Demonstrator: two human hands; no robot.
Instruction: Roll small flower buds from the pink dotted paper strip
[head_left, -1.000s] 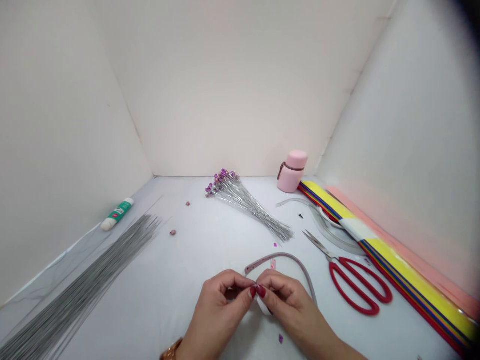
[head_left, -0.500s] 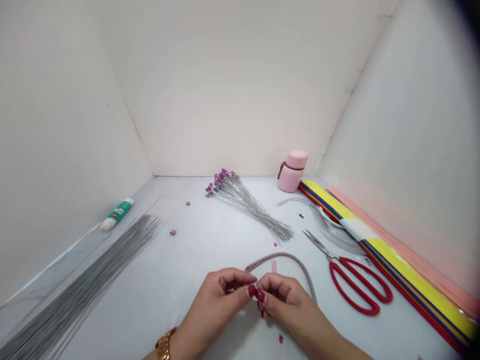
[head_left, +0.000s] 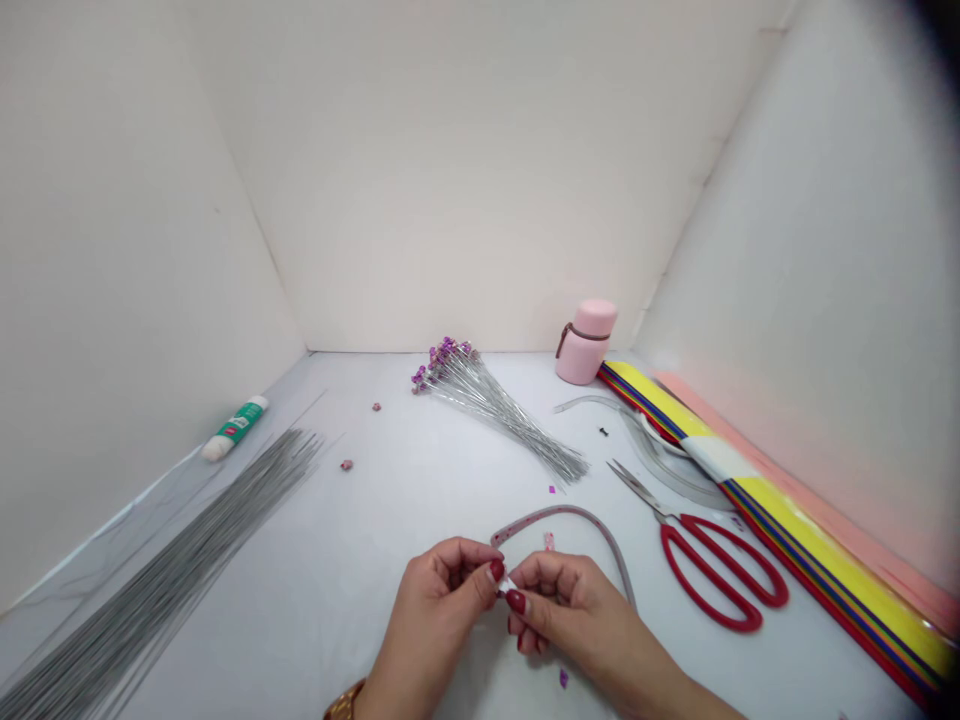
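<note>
A narrow, flexible grey-pink strip (head_left: pixel 562 512) with small printed marks arcs over the white work surface (head_left: pixel 300 590), its near end meeting a small white piece (head_left: pixel 508 585) between the hands. From there it curves up and to the right, then comes down just past the right hand. Both hands are in narrow pinches around that white piece. The left hand (head_left: pixel 431 610) holds it from the left with curled fingers, while the right hand (head_left: pixel 577 620) closes in from the right, and their dark red fingernails (head_left: pixel 496 570) almost meet. A gold-coloured metal wristband (head_left: pixel 346 700) shows at the left wrist. Beneath the arc sits a tiny pink scrap (head_left: pixel 549 541), and a purple scrap (head_left: pixel 563 679) lies just below the right hand.

Right of the strip are open scissors with red loop handles (head_left: pixel 720 565), then a curved clear plastic strip (head_left: pixel 660 450) and a stack of yellow, blue and red paper strips (head_left: pixel 817 560). A salmon-pink sheet (head_left: pixel 825 480) leans along the right wall. A loose bundle of silver wires tipped with purple beads (head_left: pixel 487 405) lies ahead, near a pale pink bottle with a brown strap (head_left: pixel 586 342). To the left lie a long stack of grey wires (head_left: pixel 172 560) and a white-and-green glue tube (head_left: pixel 235 428).
</note>
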